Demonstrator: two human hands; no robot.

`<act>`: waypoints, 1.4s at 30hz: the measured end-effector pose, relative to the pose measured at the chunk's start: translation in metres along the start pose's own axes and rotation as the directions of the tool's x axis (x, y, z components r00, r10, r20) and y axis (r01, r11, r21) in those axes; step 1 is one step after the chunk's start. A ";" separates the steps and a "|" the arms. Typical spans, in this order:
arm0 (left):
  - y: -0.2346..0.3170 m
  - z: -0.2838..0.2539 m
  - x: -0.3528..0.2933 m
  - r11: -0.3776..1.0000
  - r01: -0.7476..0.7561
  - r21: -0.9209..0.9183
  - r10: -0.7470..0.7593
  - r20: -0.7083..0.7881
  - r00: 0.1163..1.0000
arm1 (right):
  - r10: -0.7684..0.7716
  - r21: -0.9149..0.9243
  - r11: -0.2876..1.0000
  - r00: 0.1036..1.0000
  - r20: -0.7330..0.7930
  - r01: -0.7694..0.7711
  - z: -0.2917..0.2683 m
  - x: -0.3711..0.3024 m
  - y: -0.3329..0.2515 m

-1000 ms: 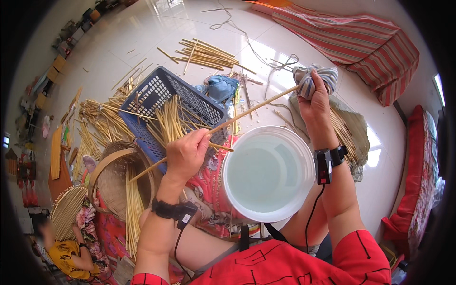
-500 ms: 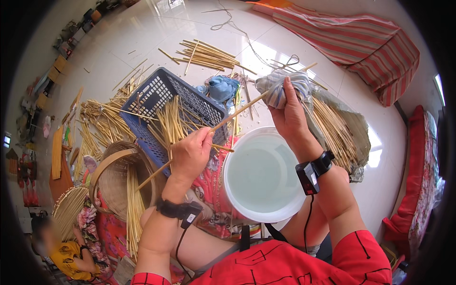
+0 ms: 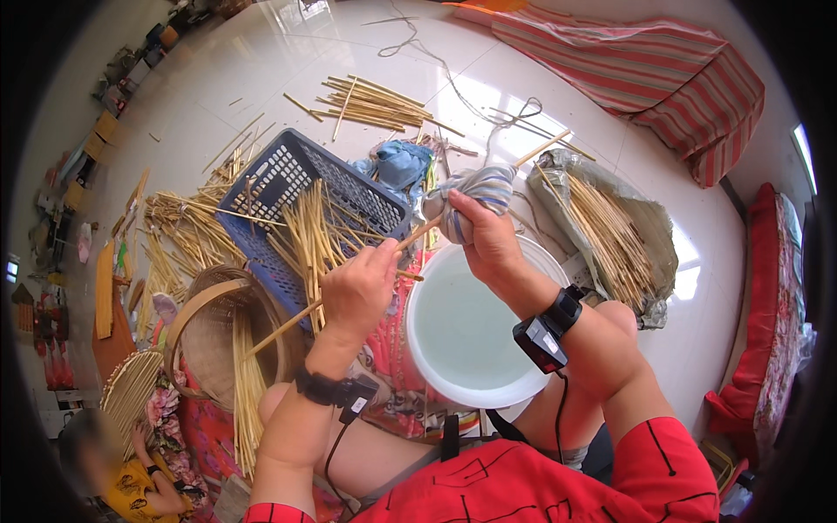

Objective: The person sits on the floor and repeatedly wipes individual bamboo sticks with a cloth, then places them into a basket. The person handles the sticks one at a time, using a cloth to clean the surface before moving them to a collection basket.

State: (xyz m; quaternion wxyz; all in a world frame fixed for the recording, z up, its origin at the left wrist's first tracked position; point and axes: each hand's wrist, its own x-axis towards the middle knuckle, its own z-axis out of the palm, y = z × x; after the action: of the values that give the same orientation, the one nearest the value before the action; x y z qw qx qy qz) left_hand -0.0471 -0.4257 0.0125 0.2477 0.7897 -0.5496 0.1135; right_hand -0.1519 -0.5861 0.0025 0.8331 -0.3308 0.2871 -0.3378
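My left hand (image 3: pixel 359 288) is closed round a long straight tan stalk (image 3: pixel 286 329), which runs slantwise from the basket up to the far right. A striped, wadded cloth (image 3: pixel 488 185) wraps the upper part of that stalk. My right hand (image 3: pixel 490 244) grips the cloth against it, thumb on top, and the stalk's tip sticks out beyond. Below the right hand stands a white tub (image 3: pixel 413 340) of water. Left of it, a dark blue plastic crate (image 3: pixel 370 187) holds loose stalks (image 3: pixel 309 218). Pale split strips (image 3: pixel 247 383) lean in a woven handled basket (image 3: pixel 199 336).
A bag (image 3: pixel 664 261) of stalks (image 3: pixel 610 234) lies to the right. More stalks (image 3: pixel 384 103) lie on the tiled floor beyond the crate, near a blue cloth bundle (image 3: pixel 403 164). At lower left, a person in yellow (image 3: pixel 144 488) sits by a round woven piece (image 3: pixel 131 383).
My right hand has moved down the stalk toward my left hand, bringing the striped cloth with it. The left hand has barely moved and keeps its grip.
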 end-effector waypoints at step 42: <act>-0.018 -0.008 -0.003 0.726 0.318 -0.609 -0.067 0.398 0.915 | -0.176 -0.015 0.984 0.980 -0.090 0.176 -0.024 0.027 -0.054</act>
State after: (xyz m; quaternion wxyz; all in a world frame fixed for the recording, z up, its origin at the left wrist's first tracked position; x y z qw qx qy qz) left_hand -0.0308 -0.4145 0.0133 0.4206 0.7106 -0.5020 -0.2573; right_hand -0.1722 -0.6442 0.0210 0.7849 -0.3420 0.2955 -0.4239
